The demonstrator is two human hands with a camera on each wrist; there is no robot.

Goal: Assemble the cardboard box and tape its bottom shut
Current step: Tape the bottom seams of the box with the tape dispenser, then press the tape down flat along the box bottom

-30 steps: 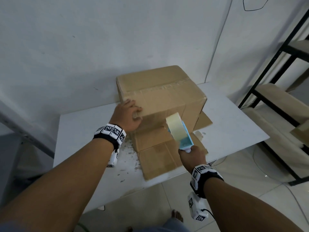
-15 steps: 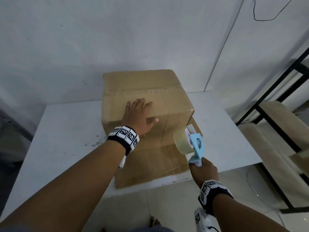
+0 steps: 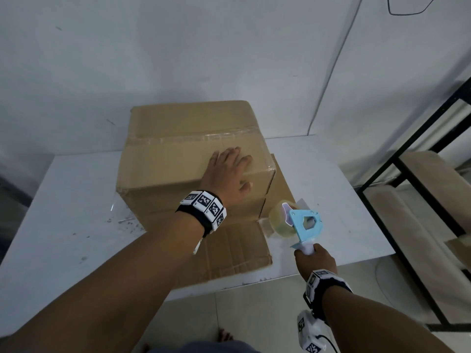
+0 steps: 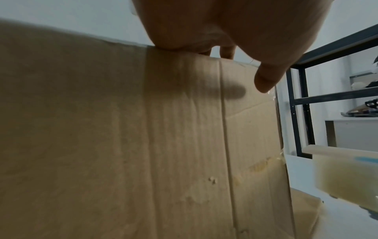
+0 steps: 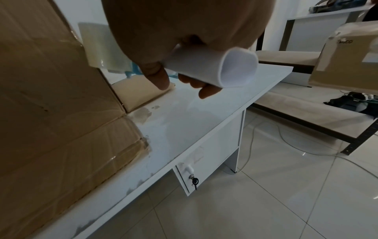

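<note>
Box (image 3: 193, 149) now turned square in middle of frame on the worktop (image 3: 76, 200), left hand (image 3: 229, 174) moved flat onto top, right hand (image 3: 314, 261) still clamped on tape dispenser (image 3: 303, 222) pulled away at lower right, so taping probably near finished.

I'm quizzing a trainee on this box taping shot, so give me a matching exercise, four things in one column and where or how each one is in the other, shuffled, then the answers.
1. left hand
2. right hand
3. cardboard box
4. tape dispenser

A. stands on the white table
B. grips a white handle
C. held beside the box's near right corner
D. lies flat on the box top

Pairs: 1-D, 2-B, 3-A, 4-C
</note>
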